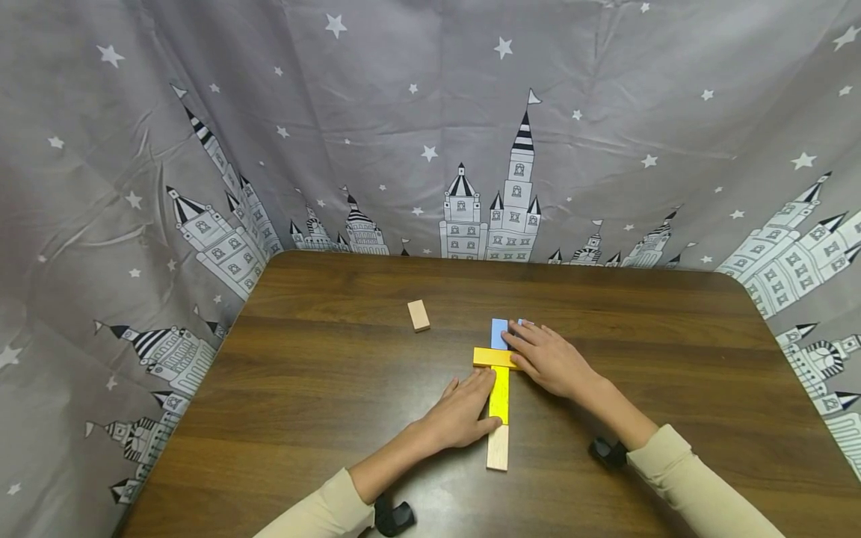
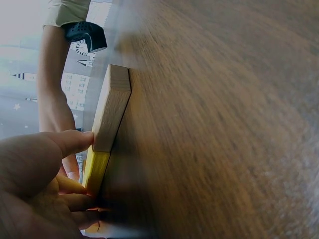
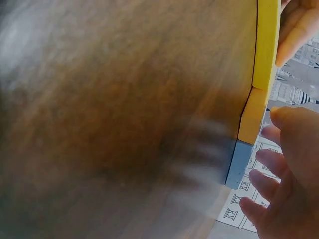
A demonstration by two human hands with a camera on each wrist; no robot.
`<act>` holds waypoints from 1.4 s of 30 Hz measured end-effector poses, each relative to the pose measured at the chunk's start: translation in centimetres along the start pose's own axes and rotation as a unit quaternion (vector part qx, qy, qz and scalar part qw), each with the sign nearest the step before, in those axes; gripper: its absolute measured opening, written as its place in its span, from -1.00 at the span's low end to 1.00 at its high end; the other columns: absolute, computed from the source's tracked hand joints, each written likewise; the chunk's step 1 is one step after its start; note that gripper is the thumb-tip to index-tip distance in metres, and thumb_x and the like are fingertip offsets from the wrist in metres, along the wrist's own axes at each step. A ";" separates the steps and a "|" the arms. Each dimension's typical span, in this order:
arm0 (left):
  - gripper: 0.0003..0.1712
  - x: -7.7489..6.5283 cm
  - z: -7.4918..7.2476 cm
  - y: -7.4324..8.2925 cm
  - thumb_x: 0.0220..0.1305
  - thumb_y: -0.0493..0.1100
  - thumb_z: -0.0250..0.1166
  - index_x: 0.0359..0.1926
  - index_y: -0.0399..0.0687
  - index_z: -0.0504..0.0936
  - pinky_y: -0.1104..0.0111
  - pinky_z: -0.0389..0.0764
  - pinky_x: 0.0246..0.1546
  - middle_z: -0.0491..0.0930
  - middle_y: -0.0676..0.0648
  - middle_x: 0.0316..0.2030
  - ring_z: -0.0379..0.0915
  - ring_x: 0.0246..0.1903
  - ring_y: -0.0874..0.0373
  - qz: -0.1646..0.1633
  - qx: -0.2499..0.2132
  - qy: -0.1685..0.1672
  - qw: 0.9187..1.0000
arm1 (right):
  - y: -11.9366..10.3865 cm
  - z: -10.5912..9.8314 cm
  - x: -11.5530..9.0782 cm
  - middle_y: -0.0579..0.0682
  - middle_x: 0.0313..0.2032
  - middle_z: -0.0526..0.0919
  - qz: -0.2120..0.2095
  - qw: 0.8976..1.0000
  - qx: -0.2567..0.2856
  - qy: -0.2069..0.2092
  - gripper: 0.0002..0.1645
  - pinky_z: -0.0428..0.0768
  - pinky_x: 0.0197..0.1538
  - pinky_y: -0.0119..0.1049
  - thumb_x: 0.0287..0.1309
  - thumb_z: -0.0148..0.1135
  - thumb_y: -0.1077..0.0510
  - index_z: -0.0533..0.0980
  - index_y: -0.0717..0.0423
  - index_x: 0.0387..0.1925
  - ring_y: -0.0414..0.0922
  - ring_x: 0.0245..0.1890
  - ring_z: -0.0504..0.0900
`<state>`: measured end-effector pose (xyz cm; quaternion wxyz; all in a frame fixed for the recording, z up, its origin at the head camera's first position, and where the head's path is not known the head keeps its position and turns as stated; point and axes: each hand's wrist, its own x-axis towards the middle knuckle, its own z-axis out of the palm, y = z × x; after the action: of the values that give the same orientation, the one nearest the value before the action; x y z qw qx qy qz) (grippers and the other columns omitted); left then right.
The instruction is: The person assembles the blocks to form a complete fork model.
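Note:
On the table, flat blocks form a cross-like figure. A yellow block (image 1: 499, 396) joins a plain wooden block (image 1: 498, 448) at the near end and an orange block (image 1: 494, 357) lying crosswise at the far end. Beyond the orange one lies a blue block (image 1: 499, 334). My left hand (image 1: 460, 415) rests along the left side of the yellow block, its thumb by the seam with the plain wooden block (image 2: 110, 109). My right hand (image 1: 553, 362), fingers extended, touches the orange block's right end and reaches the blue block. Another blue piece (image 1: 525, 322) is mostly hidden behind those fingers.
A loose plain wooden block (image 1: 418, 316) lies to the left of the figure, farther back on the brown table (image 1: 323, 359). A grey curtain (image 1: 377, 112) printed with castles and stars hangs behind the table and at its sides.

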<state>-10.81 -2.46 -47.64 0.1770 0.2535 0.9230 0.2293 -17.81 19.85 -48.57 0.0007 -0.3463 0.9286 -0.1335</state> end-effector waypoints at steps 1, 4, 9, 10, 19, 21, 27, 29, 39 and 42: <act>-0.12 0.0 0.0 0.0 0.39 0.02 0.28 0.52 -0.27 0.11 -0.12 0.05 0.38 0.09 -0.19 0.50 -0.05 0.49 -0.01 0.000 0.000 0.000 1.000 | 0.0 0.0 0.0 0.19 0.41 0.31 -0.003 1.000 -0.002 0.001 -0.40 0.18 0.38 0.17 0.47 0.06 0.01 0.35 0.14 0.42 0.18 0.42 0.23; -0.12 0.0 0.0 0.0 0.38 0.02 0.28 0.52 -0.28 0.11 -0.13 0.05 0.38 0.09 -0.19 0.50 -0.05 0.49 0.00 0.000 -0.001 0.001 1.000 | 0.1 0.1 0.0 0.21 0.41 0.31 -0.010 1.000 -0.006 0.004 -0.40 0.18 0.37 0.17 0.46 0.07 0.02 0.35 0.15 0.42 0.19 0.40 0.26; -0.12 0.0 0.0 0.0 0.38 0.02 0.28 0.52 -0.27 0.12 -0.13 0.05 0.38 0.09 -0.19 0.51 -0.06 0.49 0.00 0.000 -0.003 0.000 1.000 | 0.1 0.2 0.0 0.20 0.40 0.33 -0.014 1.000 -0.010 0.004 -0.41 0.18 0.38 0.16 0.47 0.06 0.02 0.35 0.14 0.42 0.19 0.39 0.28; -0.12 0.0 0.0 -0.1 0.38 0.02 0.28 0.52 -0.27 0.12 -0.12 0.05 0.38 0.09 -0.19 0.51 -0.06 0.49 0.00 0.000 -0.003 0.000 1.000 | 0.1 0.2 0.0 0.20 0.40 0.33 -0.014 1.000 -0.010 0.003 -0.40 0.18 0.38 0.15 0.46 0.07 0.02 0.35 0.15 0.42 0.19 0.39 0.29; -0.12 0.0 0.0 -0.1 0.38 0.03 0.29 0.52 -0.27 0.13 -0.13 0.05 0.38 0.08 -0.18 0.51 -0.05 0.49 0.01 -0.004 -0.004 -0.001 1.000 | -0.1 0.1 -0.1 0.22 0.39 0.34 -0.013 1.000 -0.004 0.002 -0.41 0.18 0.38 0.16 0.46 0.07 0.05 0.35 0.17 0.41 0.21 0.38 0.29; -0.12 0.0 0.0 -0.1 0.38 0.03 0.28 0.52 -0.26 0.13 -0.13 0.05 0.38 0.09 -0.19 0.51 -0.06 0.49 0.00 -0.004 -0.007 -0.001 1.000 | -0.1 0.1 -0.1 0.22 0.39 0.34 -0.013 1.000 -0.006 0.002 -0.42 0.18 0.38 0.16 0.47 0.06 0.05 0.35 0.17 0.42 0.21 0.39 0.28; -0.19 -0.1 -0.5 -0.3 0.40 -0.01 0.26 0.49 -0.30 0.19 -0.02 0.14 0.38 0.18 -0.23 0.46 0.05 0.46 -0.03 0.009 -0.022 0.012 1.000 | -0.1 0.1 -0.1 0.23 0.38 0.34 -0.012 1.000 -0.005 0.000 -0.41 0.18 0.38 0.16 0.46 0.07 0.06 0.34 0.18 0.42 0.22 0.40 0.26; -0.26 -0.1 -0.9 -0.5 0.40 -0.04 0.26 0.45 -0.31 0.27 0.05 0.23 0.35 0.29 -0.23 0.41 0.18 0.41 -0.05 0.018 -0.035 0.026 0.999 | -0.1 0.1 -0.2 0.24 0.38 0.34 -0.012 1.000 -0.003 0.001 -0.41 0.19 0.37 0.16 0.46 0.08 0.07 0.34 0.19 0.42 0.23 0.40 0.26; -0.47 0.4 -4.9 -5.3 0.37 -0.22 0.30 0.29 -0.33 0.46 0.04 0.46 0.17 0.56 -0.27 0.15 0.48 0.16 -0.15 0.009 -0.104 0.187 0.977 | -0.1 0.2 -0.1 0.25 0.39 0.33 -0.015 1.000 0.001 -0.001 -0.41 0.19 0.37 0.15 0.46 0.08 0.09 0.33 0.19 0.43 0.23 0.40 0.25; -0.42 0.9 -6.3 -7.7 0.32 -0.23 0.34 0.30 -0.36 0.44 0.01 0.38 0.24 0.51 -0.31 0.19 0.41 0.22 -0.20 -0.004 -0.100 0.227 0.969 | -0.1 0.2 -0.1 0.25 0.39 0.32 -0.014 1.000 0.000 -0.003 -0.40 0.19 0.38 0.15 0.46 0.07 0.08 0.32 0.19 0.43 0.23 0.40 0.25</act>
<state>-17.31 -9.91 -46.55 -0.0120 0.1722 0.9122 0.3717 -17.64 19.74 -48.76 0.0015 -0.3599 0.9235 -0.1326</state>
